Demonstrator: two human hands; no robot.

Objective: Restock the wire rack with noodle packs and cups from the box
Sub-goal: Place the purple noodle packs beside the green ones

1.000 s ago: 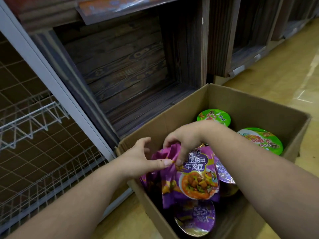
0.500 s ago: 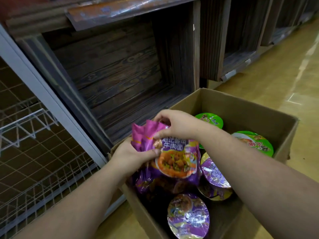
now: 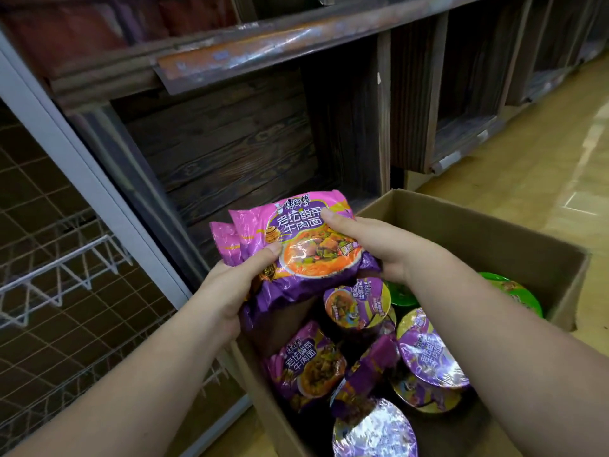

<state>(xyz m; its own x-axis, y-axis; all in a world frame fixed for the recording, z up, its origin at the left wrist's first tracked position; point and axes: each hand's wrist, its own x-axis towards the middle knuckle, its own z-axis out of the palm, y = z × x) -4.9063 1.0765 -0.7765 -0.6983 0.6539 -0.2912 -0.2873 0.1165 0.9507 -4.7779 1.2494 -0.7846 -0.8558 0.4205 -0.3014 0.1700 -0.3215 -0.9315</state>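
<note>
Now your left hand (image 3: 227, 291) and right hand (image 3: 379, 249) gripped the purple packs (image 3: 296, 245), so keeping them squeezed flat together looked best for the swing to the wire rack (image 3: 62, 258) at nine o'clock.

Both hands (image 3: 230, 288) (image 3: 379, 252) curled, gripping

A dark wooden shelving unit (image 3: 230, 143) with open, grained compartments ran along the wall, a worn orange-tinted price strip (image 3: 280, 41) fixed to its upper edge. A pale metal upright (image 3: 82, 166) stood beside it, above a glossy yellow floor (image 3: 543, 159).
</note>
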